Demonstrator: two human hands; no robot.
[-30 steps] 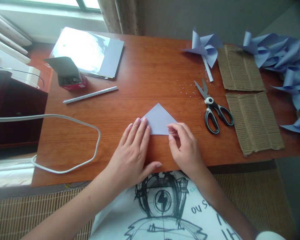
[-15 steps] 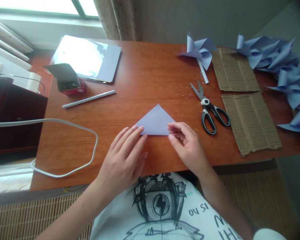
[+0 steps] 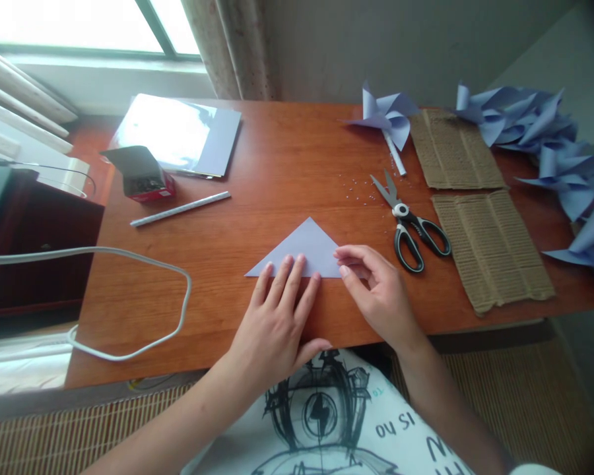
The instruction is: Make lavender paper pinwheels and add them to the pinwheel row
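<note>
The flat, spread left hand [image 3: 274, 330] should press evenly along the base of the lavender paper triangle [image 3: 307, 241] at frame centre, the curled right hand [image 3: 379, 293], grip unclear, steadying its right end.

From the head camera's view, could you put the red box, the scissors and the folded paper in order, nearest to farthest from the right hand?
Starting from the right hand:
1. Folded paper, right at its fingertips, on their left.
2. Scissors, just beyond the hand, slightly right.
3. Red box, flap up, far over to the left.
</note>
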